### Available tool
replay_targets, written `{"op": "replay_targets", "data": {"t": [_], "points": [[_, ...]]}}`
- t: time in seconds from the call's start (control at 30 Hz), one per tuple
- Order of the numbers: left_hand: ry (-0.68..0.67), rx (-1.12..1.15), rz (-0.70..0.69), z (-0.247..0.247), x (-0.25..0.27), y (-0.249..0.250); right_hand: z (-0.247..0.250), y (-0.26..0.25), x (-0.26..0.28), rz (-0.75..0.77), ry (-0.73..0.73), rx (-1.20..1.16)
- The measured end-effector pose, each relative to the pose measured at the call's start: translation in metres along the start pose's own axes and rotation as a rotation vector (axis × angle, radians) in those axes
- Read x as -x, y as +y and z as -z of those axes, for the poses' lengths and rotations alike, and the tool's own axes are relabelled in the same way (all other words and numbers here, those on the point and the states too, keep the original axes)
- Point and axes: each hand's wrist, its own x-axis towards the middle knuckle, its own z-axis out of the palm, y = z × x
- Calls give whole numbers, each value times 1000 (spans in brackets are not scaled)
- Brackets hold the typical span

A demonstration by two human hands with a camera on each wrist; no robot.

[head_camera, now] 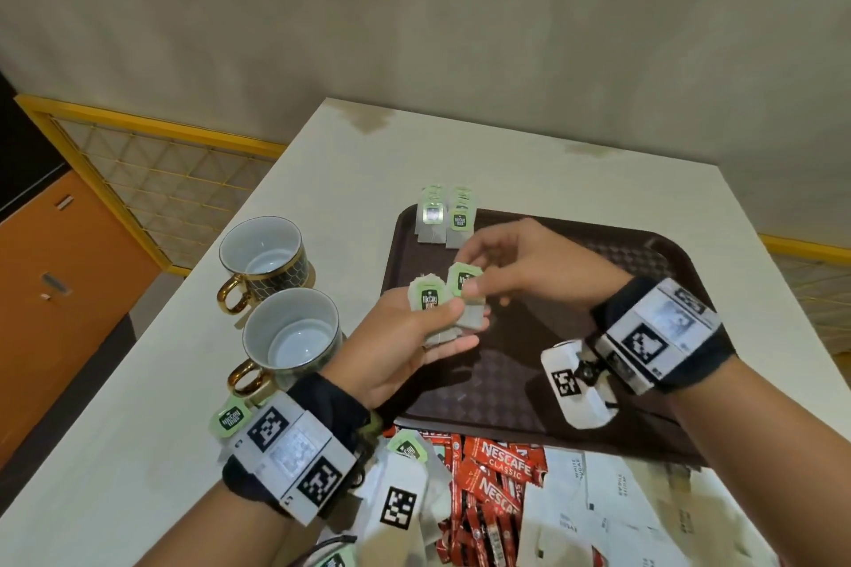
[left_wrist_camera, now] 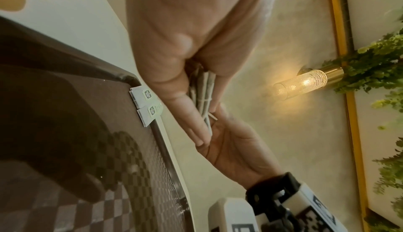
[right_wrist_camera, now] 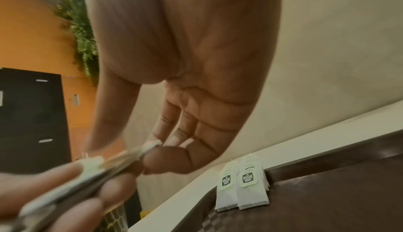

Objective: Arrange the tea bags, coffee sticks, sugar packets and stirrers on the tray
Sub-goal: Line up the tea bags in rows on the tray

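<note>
Over the dark brown tray (head_camera: 598, 253) my left hand (head_camera: 414, 336) holds a small stack of tea bags (head_camera: 430, 297) between thumb and fingers; the left wrist view shows the stack (left_wrist_camera: 205, 94) edge-on. My right hand (head_camera: 515, 272) pinches the green-tagged top tea bag (head_camera: 465, 279) of that stack. Two short rows of tea bags (head_camera: 444, 219) lean on the tray's far left corner (right_wrist_camera: 242, 189). Red coffee sticks (head_camera: 497, 474) and white sugar packets (head_camera: 608, 502) lie in a pile at the table's near edge. No stirrers are visible.
Two white-lined cups with gold handles (head_camera: 262, 258) (head_camera: 290, 336) stand left of the tray on the white table (head_camera: 529, 161). Loose tea bags (head_camera: 230, 419) lie near my left wrist. A yellow lattice rail (head_camera: 152, 166) runs behind the table.
</note>
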Motion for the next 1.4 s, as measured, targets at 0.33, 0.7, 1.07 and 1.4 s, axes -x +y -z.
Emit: {"op": "replay_targets", "data": {"t": [0.33,0.7,1.07,1.4], "points": [[59,275,24,4,-4,-3,22,-10,36,112,226,132],[173,-220,-81,5,0,-7,-6,-4,24,105,102,130],[391,-240,-143,6,0,-11,20,11,-38,-81,330,41],[348,-248,-86,8,5,-15,18,26,-131,-118,313,256]]}}
